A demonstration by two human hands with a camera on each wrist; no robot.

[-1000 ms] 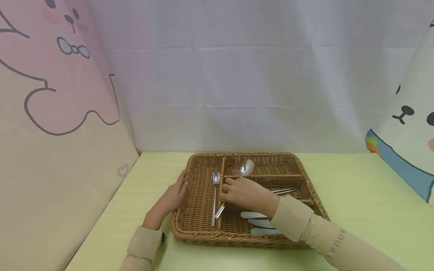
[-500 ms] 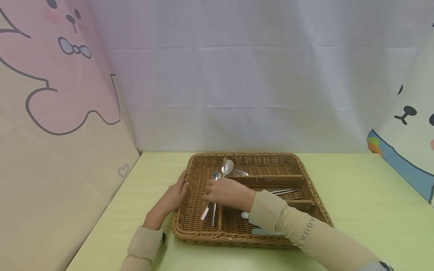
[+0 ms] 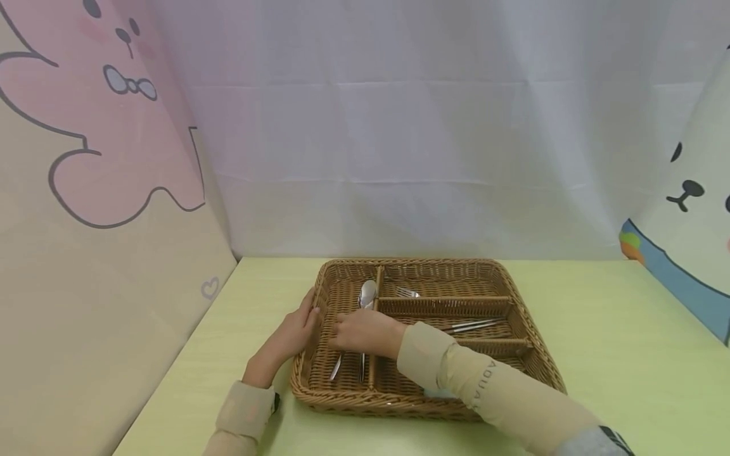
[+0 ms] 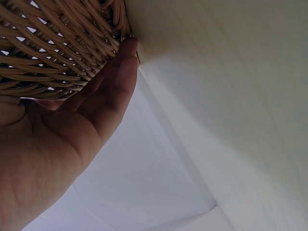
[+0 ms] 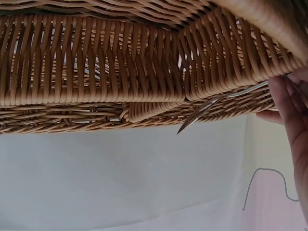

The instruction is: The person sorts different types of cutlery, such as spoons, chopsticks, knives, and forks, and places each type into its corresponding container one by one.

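Observation:
On the table stands a brown wicker cutlery basket (image 3: 365, 402) with dividers. My left hand (image 3: 293, 332) holds its left side, with the fingers (image 4: 122, 79) along the outer wall and the thumb at the rim. Over the long left compartment, my right hand (image 3: 365, 332) pinches a metal spoon (image 3: 368, 291) by its handle. The spoon's bowl points to the back, and its handle end shows below my hand. Another spoon (image 3: 362, 367) lies in that compartment beneath, mostly covered by my hand and the held spoon. In the right wrist view the held spoon (image 5: 207, 108) appears edge-on beside the wicker divider.
A fork (image 3: 407, 292) lies in the back right compartment. Chopsticks (image 3: 473, 325) are in the middle one. At the front right, a pale green knife (image 3: 439, 393) is partly hidden by my sleeve. White and printed cloth hangs around the yellow-green table (image 3: 599, 329).
My right hand has moved left across the divider with the spoon, from the back right side to over the left compartment, and then lower. The left hand has stayed on the basket.

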